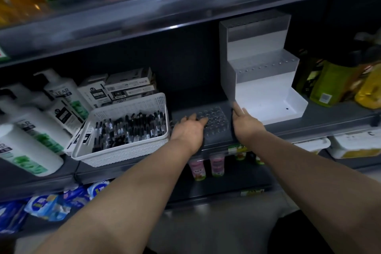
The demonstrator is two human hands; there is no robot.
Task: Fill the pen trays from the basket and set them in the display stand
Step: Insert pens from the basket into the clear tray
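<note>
A clear pen tray (216, 121) with rows of empty holes lies on the dark shelf, between the basket and the stand. My left hand (188, 130) lies over the tray's left end with its fingers spread across the top. Against the tray's right end my right hand (246, 122) presses with straight fingers. To the left, a white perforated basket (127, 107) holds several black pens (132, 128). The white stepped display stand (268, 107) is on the right; its bottom step is bare, and two clear trays sit on its upper steps.
White shampoo pump bottles (31, 130) and stacked boxes (123, 86) crowd the shelf left of and behind the basket. Green and yellow packs (329, 84) stand right of the stand. An upper shelf (185, 12) overhangs closely, and small bottles (206, 167) sit on the shelf below.
</note>
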